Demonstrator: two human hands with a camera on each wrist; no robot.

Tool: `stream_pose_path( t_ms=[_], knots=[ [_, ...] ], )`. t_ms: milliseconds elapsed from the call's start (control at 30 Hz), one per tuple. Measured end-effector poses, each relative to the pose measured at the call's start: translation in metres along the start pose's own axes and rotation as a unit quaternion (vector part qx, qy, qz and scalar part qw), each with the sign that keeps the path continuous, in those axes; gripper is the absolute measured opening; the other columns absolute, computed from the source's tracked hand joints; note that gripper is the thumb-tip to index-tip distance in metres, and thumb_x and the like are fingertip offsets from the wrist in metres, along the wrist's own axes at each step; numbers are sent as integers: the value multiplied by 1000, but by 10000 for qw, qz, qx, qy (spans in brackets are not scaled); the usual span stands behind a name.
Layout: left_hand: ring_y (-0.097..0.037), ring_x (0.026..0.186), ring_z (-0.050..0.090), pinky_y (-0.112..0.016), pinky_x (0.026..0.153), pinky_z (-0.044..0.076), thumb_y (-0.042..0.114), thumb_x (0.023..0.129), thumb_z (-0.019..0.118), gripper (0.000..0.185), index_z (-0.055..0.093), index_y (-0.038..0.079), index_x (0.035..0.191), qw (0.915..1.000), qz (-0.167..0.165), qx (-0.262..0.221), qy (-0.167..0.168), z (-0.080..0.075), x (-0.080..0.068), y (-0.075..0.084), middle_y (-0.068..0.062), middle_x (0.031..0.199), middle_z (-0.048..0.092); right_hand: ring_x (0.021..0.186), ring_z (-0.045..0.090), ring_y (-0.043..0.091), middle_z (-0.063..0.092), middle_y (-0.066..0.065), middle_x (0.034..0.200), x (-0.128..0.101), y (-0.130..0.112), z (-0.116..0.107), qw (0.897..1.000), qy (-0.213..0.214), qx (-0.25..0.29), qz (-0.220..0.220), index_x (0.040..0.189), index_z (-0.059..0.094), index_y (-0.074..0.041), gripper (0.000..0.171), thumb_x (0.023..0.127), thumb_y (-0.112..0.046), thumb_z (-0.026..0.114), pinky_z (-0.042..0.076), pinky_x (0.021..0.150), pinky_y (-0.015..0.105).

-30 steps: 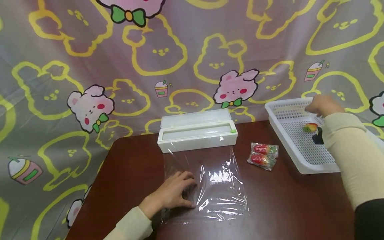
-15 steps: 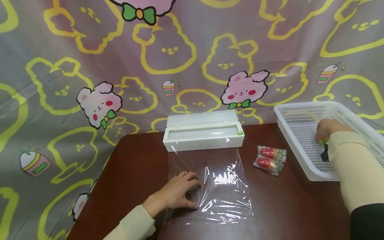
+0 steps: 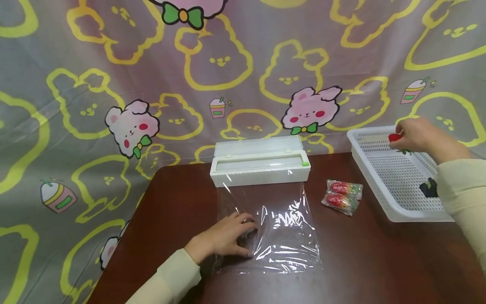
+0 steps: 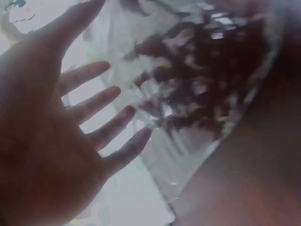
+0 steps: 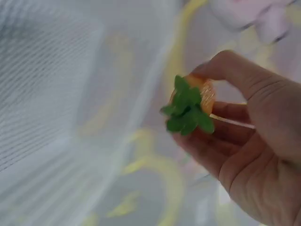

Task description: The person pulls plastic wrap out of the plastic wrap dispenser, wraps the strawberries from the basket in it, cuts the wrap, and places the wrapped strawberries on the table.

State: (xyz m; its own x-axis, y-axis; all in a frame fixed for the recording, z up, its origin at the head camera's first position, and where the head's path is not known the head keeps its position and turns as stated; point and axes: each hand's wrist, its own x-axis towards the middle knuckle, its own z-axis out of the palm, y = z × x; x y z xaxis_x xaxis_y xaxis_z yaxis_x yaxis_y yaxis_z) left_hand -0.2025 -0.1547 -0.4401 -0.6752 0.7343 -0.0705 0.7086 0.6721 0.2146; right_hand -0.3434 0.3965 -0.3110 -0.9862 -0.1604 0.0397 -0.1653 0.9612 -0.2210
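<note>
My right hand [image 3: 421,137] pinches a strawberry [image 5: 190,101] between thumb and fingers, above the white perforated basket [image 3: 373,179]. Its green leaves [image 5: 188,106] face the right wrist camera, and its red end shows in the head view. My left hand [image 3: 228,236] rests on a sheet of clear plastic wrap [image 3: 286,242], fingers spread and loosely bent. That sheet runs down the table from a white wrap dispenser box [image 3: 262,177], whose lid stands raised. In the left wrist view, the fingers [image 4: 101,101] lie apart over the shiny film.
Two wrapped strawberries [image 3: 340,201] lie side by side on the dark red table [image 3: 364,261], between film and basket. A small black item [image 3: 429,188] lies in the basket. Behind the table hangs a curtain [image 3: 152,63] with cartoon animals.
My right hand has gone down into the basket, taken hold of the strawberry there and lifted it. My left hand has stayed on the film. The head view has shifted a little.
</note>
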Motion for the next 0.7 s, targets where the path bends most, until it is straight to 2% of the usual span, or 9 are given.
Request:
stream_pose_path(
  t_ms=[67,167,233,300,400,500,567,667,700],
  knots=[
    [-25,128,52,-47,105,47,48,86,81,68,58,16,141,9998,27,-205,62,-7,-1,1,-4,144,52,78,58,34,65,22,87,-7,-38,-7,9977,385,-22,-565,105,61,14,43,81,-15,81,51,65,43],
    [-24,129,55,-46,108,46,42,91,77,64,56,10,143,9974,121,-520,493,-17,4,6,-6,142,56,77,57,25,69,10,88,-27,-100,-2,9877,675,133,-1401,105,71,3,33,81,-15,84,47,65,37],
    [-23,129,56,-42,108,46,39,93,76,64,55,6,143,9933,155,-707,905,-24,10,13,-7,141,57,76,56,18,70,4,90,-41,-136,15,9729,730,423,-2153,105,74,-3,29,81,-15,86,48,63,31],
    [-23,129,58,-38,108,47,37,93,76,65,53,4,144,9887,163,-874,1207,-28,18,21,-9,141,59,77,56,13,69,-2,94,-55,-169,41,9559,564,808,-2766,106,75,-7,30,80,-14,87,51,64,26],
    [-23,129,58,-35,109,46,33,93,77,66,52,2,145,9844,183,-983,1445,-33,27,32,-12,142,59,83,59,10,67,-3,103,-69,-208,81,9240,313,1260,-3596,108,75,-9,32,81,-17,88,55,70,25],
    [-19,118,65,-29,101,51,27,92,78,57,57,2,139,9821,345,-1114,1480,-34,33,37,-9,131,67,94,62,14,65,3,112,-77,-237,111,9076,21,1589,-3885,112,73,-5,37,81,-18,88,58,79,28],
    [-14,106,69,-24,93,54,21,91,80,47,63,3,131,9808,437,-1215,1464,-32,35,36,-5,119,72,98,62,16,63,5,115,-77,-250,126,8968,-72,1744,-4066,113,73,-3,39,81,-17,89,58,82,29],
    [-7,89,70,-18,81,55,16,90,81,33,70,5,119,9815,442,-1263,1371,-27,36,33,0,102,75,98,62,16,62,5,114,-75,-259,144,8882,-108,1833,-4212,113,72,-2,41,79,-16,90,57,82,30],
    [-8,86,70,-17,79,55,15,90,81,29,71,6,115,9828,398,-1220,1330,-26,35,32,1,99,75,97,62,15,62,4,113,-74,-261,150,8886,-106,1799,-4218,113,72,-2,41,79,-16,90,57,81,30]
  ],
)
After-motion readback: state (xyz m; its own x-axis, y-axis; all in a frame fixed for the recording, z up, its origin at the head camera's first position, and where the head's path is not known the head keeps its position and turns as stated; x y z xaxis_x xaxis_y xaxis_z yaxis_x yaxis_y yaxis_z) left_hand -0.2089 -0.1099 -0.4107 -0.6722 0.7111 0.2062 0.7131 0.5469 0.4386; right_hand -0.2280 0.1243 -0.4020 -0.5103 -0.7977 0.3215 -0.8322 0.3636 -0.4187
